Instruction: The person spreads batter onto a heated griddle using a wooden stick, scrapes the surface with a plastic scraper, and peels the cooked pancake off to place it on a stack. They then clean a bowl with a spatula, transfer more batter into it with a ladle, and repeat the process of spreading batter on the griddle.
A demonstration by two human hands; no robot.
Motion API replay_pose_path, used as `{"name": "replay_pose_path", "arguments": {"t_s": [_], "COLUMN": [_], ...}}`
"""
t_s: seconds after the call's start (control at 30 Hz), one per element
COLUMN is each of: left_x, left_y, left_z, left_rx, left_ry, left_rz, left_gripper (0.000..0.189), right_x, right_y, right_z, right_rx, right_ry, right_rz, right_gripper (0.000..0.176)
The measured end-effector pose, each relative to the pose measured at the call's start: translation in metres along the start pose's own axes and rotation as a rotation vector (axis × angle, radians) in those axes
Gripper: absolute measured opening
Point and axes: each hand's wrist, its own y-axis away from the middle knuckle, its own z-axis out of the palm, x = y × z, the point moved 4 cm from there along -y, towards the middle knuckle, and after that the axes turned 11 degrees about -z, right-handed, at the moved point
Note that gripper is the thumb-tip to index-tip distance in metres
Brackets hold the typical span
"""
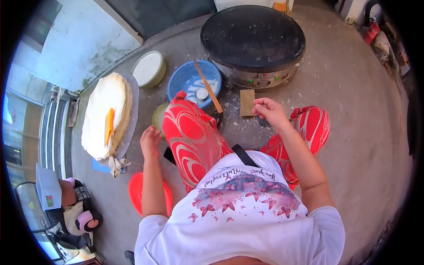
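Observation:
My right hand (268, 110) is held between my knees with its fingers loosely bent and a little apart. Its fingertips overlap the right edge of a tan square piece (246, 102) in front of the griddle. Beside my left knee, my left hand (151, 139) hangs with half-curled fingers and nothing visible in it. A round black griddle (252, 37) on a metal base with green lights stands ahead. Left of it, a blue basin (176, 84) contains white batter and a small round object, with a wooden stick (206, 84) lying across.
A thick stack of pale flat sheets (102, 106) rests at the left, an orange scraper (108, 126) on top. Behind the basin stands a tub of white batter (148, 68). A red basin (137, 194) sits beside my left arm. A scooter (77, 212) is parked at lower left.

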Motion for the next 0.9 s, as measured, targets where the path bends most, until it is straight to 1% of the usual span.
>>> {"name": "replay_pose_path", "arguments": {"t_s": [0.07,0.17,0.23,0.27,0.33,0.43,0.5,0.53,0.6,0.63,0.67,0.73,0.77,0.8,0.87,0.9], "left_x": [-0.003,-0.005,-0.015,-0.019,-0.028,-0.037,-0.043,-0.046,-0.052,-0.058,-0.066,-0.075,-0.079,-0.08,-0.082,-0.084], "left_y": [0.0,-0.005,-0.016,-0.022,-0.036,-0.046,-0.048,-0.047,-0.046,-0.048,-0.049,-0.051,-0.049,-0.049,-0.05,-0.052], "left_z": [0.0,0.001,-0.002,-0.002,-0.003,0.007,0.015,0.017,0.02,0.017,0.013,0.008,0.007,0.006,0.005,0.003], "left_rx": [0.009,0.019,-0.013,-0.021,0.029,0.007,-0.011,0.0,-0.016,-0.01,-0.015,-0.015,-0.007,-0.003,-0.01,-0.009], "left_ry": [-0.003,-0.012,-0.022,-0.015,-0.031,-0.064,-0.08,-0.073,-0.14,-0.135,-0.14,-0.143,-0.152,-0.163,-0.137,-0.126], "left_rz": [-0.03,-0.022,-0.047,-0.044,-0.104,-0.108,-0.124,-0.127,-0.163,-0.163,-0.193,-0.224,-0.265,-0.303,-0.327,-0.33], "left_gripper": [0.028,0.026,0.03,0.03,0.031,0.029,0.024,0.024,0.026,0.026,0.027,0.027,0.026,0.026,0.025,0.025], "right_x": [-0.003,0.003,0.007,0.01,0.029,0.071,0.117,0.137,0.167,0.181,0.185,0.196,0.208,0.217,0.221,0.22], "right_y": [-0.003,-0.012,-0.025,-0.031,-0.051,-0.088,-0.116,-0.126,-0.146,-0.156,-0.162,-0.166,-0.171,-0.177,-0.184,-0.185], "right_z": [0.005,0.017,0.025,0.032,0.038,0.047,0.052,0.059,0.067,0.072,0.079,0.093,0.101,0.105,0.113,0.115], "right_rx": [-0.01,-0.054,-0.077,-0.111,-0.172,-0.197,-0.193,-0.205,-0.083,-0.132,-0.139,-0.054,-0.103,-0.101,-0.116,-0.118], "right_ry": [0.012,0.027,0.034,0.095,0.179,0.269,0.406,0.411,0.577,0.56,0.563,0.474,0.29,0.29,0.416,0.418], "right_rz": [0.014,0.061,0.08,0.108,0.123,0.163,0.206,0.208,0.183,0.308,0.307,0.382,0.412,0.414,0.421,0.355], "right_gripper": [0.022,0.022,0.022,0.022,0.022,0.024,0.035,0.035,0.048,0.065,0.065,0.081,0.094,0.094,0.099,0.068]}}
